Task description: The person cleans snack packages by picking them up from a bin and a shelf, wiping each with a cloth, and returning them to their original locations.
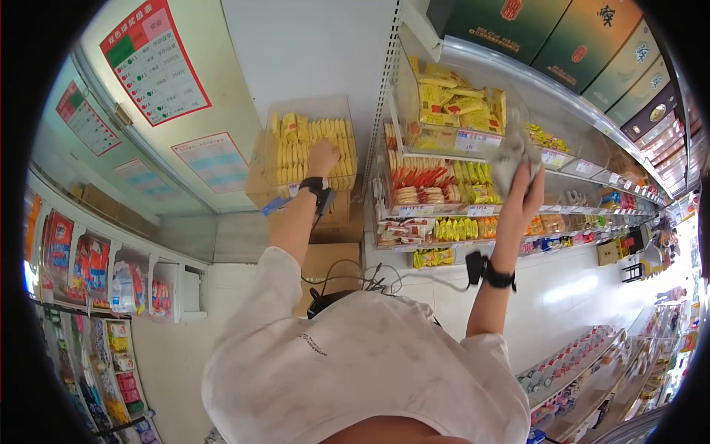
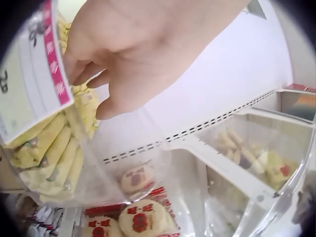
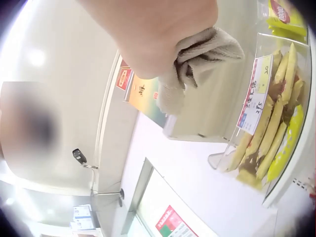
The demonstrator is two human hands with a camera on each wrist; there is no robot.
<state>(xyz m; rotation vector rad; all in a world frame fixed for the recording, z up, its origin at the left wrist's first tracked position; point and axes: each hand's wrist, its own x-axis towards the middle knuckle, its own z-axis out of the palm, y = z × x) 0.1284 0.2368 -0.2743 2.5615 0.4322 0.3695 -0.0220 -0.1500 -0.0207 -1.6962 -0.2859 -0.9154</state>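
Note:
My left hand (image 1: 323,158) is over a clear bin (image 1: 275,159) packed with rows of yellow-wrapped snack packets (image 1: 299,152). In the left wrist view the fingers bend loosely down at the yellow packets (image 2: 52,143), with the thumb apart from them; no packet shows between thumb and fingers. Raised at the shelf on the right, my right hand (image 1: 522,194) grips a crumpled grey cloth (image 1: 515,159). The right wrist view has the cloth (image 3: 210,52) bunched under that hand, beside a clear bin of long yellow-wrapped snacks (image 3: 274,118).
Shelves with clear bins of packaged snacks (image 1: 421,177) stand at the right, below large boxes (image 1: 569,48). Cardboard boxes (image 1: 333,255) sit below the left bin. A door with a red-framed notice (image 1: 155,63) is at the left. Cables (image 1: 370,277) hang in front of the body.

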